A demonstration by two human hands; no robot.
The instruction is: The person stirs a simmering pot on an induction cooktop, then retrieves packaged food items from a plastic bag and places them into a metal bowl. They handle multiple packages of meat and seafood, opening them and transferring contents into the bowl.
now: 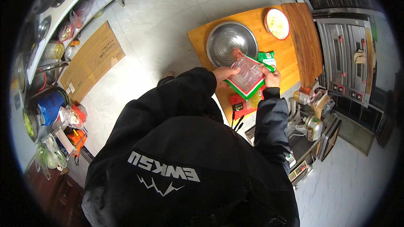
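My left hand (226, 73) grips the left edge of a clear plastic bag (248, 75) with a green, white and red border. My right hand (272, 77) pinches the bag's right edge near a green corner. The bag tilts over the near rim of a wide stainless steel bowl (225, 37). Reddish stuff like minced meat (237, 53) sits at the bag's far corner, inside the bowl's outline; whether it touches the bowl I cannot tell. A green and white packet (267, 58) lies right of the bowl. Red and yellow packets (241, 106) are partly hidden beneath the bag.
All this stands on a wooden table (288, 64). A red-rimmed bowl of pale yellow pieces (277, 24) is at its far right. Beyond the right edge stands a metal oven (344, 50). Flattened cardboard (93, 61) lies on the floor left, beside shelves with bags and jars.
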